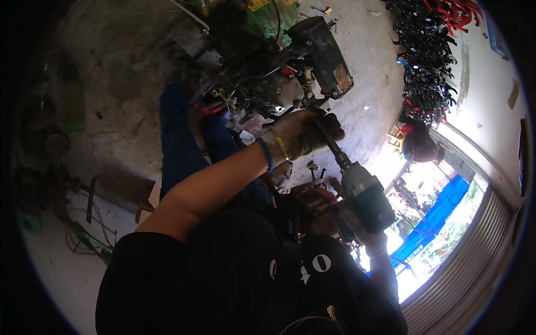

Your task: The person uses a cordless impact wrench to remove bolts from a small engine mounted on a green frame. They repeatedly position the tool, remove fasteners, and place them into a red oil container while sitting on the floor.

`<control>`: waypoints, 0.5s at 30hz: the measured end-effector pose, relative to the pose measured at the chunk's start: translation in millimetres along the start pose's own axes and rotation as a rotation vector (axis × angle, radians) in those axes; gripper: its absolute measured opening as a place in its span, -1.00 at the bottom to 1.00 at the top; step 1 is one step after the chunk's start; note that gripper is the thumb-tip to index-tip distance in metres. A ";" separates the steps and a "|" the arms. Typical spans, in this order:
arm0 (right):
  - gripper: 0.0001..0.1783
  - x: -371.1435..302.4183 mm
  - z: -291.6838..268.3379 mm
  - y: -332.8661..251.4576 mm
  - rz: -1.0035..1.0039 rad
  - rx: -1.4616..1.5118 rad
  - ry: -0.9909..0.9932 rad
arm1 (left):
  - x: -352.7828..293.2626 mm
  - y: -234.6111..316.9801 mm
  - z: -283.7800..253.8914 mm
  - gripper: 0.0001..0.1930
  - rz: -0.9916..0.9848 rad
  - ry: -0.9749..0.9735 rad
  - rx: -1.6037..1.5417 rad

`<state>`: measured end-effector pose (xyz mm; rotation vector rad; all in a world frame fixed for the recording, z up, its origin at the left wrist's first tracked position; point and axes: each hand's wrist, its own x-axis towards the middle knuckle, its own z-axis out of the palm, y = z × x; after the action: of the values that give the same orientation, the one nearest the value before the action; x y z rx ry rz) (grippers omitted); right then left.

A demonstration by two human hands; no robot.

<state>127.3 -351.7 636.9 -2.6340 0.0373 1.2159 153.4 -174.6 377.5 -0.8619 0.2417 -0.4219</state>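
My right hand (360, 231) is wrapped around the handle of a power impact wrench (365, 195) with a grey nose and a dark green body. A long dark socket shaft (334, 146) runs from the nose up and to the left. My left hand (298, 134), in a dirty work glove with a blue cuff, is closed around the far end of that shaft. The shaft's tip is partly hidden by the gloved fingers. Just beyond the glove stands a dark, greasy machine (279, 89) with a black box-shaped housing (324, 56).
My blue-trousered legs (181, 139) are left of the machine. Dark metal parts (312, 195) sit close below my left hand. Many black curved parts (427, 67) are heaped along the right wall, with red ones (455, 14) above. A bright doorway with a blue sheet (441, 209) is at right.
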 end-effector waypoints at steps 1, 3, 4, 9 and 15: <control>-0.45 -0.3 1.3 -0.3 -0.083 0.036 -0.018 | -8.2 1.9 3.1 -0.81 0.040 -0.026 0.023; -0.47 1.2 7.3 -2.2 -0.120 0.292 -0.038 | -25.7 6.4 9.2 -0.83 0.213 0.197 0.127; -0.48 2.6 13.3 -3.2 -0.083 0.511 -0.040 | -33.4 8.6 11.8 -0.83 0.286 0.244 0.176; -0.54 30.0 36.2 0.1 -0.109 0.534 -0.070 | -42.0 27.5 26.2 -0.74 0.419 0.305 -0.029; -0.52 61.1 43.1 -4.0 -0.502 -0.185 0.048 | -28.9 31.2 38.3 -0.70 0.541 0.494 -0.051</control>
<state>135.5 -333.4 564.8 -2.5857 -0.7137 1.0165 150.1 -117.5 378.5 -0.6946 0.9212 -0.1124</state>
